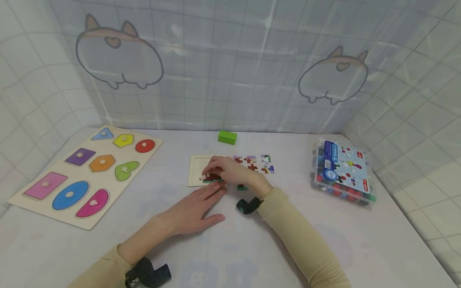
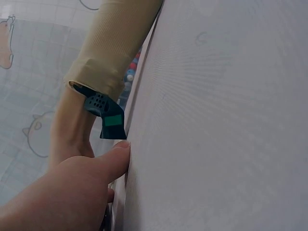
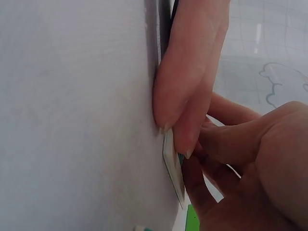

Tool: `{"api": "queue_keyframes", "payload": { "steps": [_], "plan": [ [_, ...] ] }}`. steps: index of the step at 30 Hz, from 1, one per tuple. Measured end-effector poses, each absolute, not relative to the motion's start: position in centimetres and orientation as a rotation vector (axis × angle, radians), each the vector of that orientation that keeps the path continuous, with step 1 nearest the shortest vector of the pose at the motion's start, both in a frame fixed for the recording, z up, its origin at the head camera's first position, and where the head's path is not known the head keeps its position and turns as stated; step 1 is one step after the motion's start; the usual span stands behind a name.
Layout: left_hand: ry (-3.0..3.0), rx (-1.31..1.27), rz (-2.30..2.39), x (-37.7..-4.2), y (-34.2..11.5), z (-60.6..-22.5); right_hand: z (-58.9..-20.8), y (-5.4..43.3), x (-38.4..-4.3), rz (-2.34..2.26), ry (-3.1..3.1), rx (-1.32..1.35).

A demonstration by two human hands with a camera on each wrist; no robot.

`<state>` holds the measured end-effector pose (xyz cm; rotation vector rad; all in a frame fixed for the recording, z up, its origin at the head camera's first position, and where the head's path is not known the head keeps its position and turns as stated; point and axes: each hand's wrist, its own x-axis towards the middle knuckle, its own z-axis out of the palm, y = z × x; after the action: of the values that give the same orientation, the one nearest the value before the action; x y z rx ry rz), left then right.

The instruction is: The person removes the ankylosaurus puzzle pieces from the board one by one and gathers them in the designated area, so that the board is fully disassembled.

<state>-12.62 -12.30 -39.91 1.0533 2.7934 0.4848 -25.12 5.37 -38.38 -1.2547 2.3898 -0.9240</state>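
Note:
A shallow wooden puzzle tray lies mid-table, with red-brown and green jigsaw pieces along its lower part. My right hand bends over these pieces, thumb and fingers curled down and pinching a piece at the tray; the fingers hide most of it. Flat beside it, my left hand rests its extended fingertips on the tray's near edge, thumb spread out on the table. In the right wrist view the left fingertips touch the tray rim, close to the curled right hand.
Loose jigsaw pieces lie right of the tray, partly behind the right wrist. A green block sits behind it. On the left is a wooden shape board with knobbed pieces; on the right, a clear plastic box of coloured parts.

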Motion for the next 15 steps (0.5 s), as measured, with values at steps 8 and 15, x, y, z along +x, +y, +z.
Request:
{"api": "queue_keyframes", "payload": {
  "steps": [8,15],
  "plan": [
    [2.784,1.044,0.478,-12.63,-12.29,-39.98,-38.52,5.34,-25.10,-0.925,2.345,-1.288],
    [2.784,1.039,0.479,-12.65,-12.25,-39.98,-38.65,5.33,-25.09,-0.918,2.357,-1.256]
  ]
}}
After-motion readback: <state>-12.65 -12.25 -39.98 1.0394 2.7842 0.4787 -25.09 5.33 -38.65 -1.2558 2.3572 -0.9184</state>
